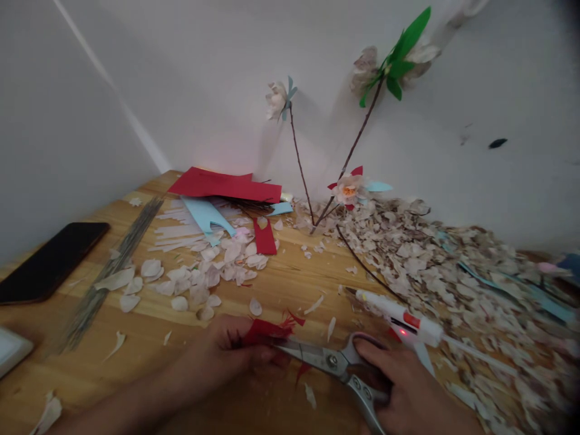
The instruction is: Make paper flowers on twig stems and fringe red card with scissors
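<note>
My left hand [235,344] pinches a small piece of red paper [263,331] whose right edge is cut into thin fringes. In my right hand [399,374] is a pair of metal scissors [333,360], its fingers through the handles. The blades point left and lie against the red paper; their tips are hidden at my left fingers. Loose red slivers hang and lie around the blades. Just beyond my right hand rests a white glue gun [403,315] with a small red light on.
Pale petals [194,281] lie mid-table, with a large heap of dried petals [421,254] at right. Red sheets [222,184], thin wires [118,266] and a phone [57,260] lie farther left. Flower stems [301,163] stand near the wall.
</note>
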{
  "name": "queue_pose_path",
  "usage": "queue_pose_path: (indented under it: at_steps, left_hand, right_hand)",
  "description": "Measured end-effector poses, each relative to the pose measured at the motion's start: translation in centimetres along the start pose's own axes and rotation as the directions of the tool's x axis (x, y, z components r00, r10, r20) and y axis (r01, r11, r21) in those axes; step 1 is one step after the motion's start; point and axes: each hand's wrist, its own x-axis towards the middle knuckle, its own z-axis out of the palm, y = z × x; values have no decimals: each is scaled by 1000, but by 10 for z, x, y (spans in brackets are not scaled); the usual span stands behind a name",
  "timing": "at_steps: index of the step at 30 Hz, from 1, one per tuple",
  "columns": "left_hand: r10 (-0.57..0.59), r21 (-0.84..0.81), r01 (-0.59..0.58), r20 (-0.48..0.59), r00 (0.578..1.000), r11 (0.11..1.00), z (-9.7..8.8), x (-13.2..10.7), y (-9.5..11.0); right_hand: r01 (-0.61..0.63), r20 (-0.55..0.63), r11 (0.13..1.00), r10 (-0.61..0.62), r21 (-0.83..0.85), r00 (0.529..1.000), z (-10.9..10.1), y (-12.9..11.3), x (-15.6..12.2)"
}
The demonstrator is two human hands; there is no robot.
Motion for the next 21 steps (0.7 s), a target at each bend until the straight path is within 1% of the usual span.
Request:
queue_pose_path:
  at_steps: [2,5,10,12,15,17,19,21]
  left_hand:
    - [-2,-11,2,8,1000,1000,-1,0,-1]
    - [-25,-29,25,8,1000,999,0,-1,-2]
    - [-41,-36,42,6,999,998,2,-2,-1]
    - [-41,-31,41,-4,999,999,2,-2,-1]
    - [-30,-6,30,-12,999,1000,3,-2,0]
    - [-25,-2,25,-8,1000,1000,3,-2,0]
    - [-19,-19,18,-25,1000,1000,2,-1,0]
    - [-7,-43,5,-52,999,999,0,0,0]
  right_hand:
    - [16,-16,999,-16,-39,1000,-1,0,1]
    - [22,-18,999,-22,-27,1000,-3,-2,0]
    - [49,-13,994,-51,-93,999,-3,-1,-1]
    - [43,-25,995,-46,-92,999,-3,0,-2]
    - [14,-52,996,-18,-85,999,-4,-2,-1]
    - [-43,-33,997,41,-59,999,-5,-4,-1]
    - [-108,-5,994,108,-22,994,-7,-7,-1]
    - [-136,1,991,136,18,991,-7,-10,-1]
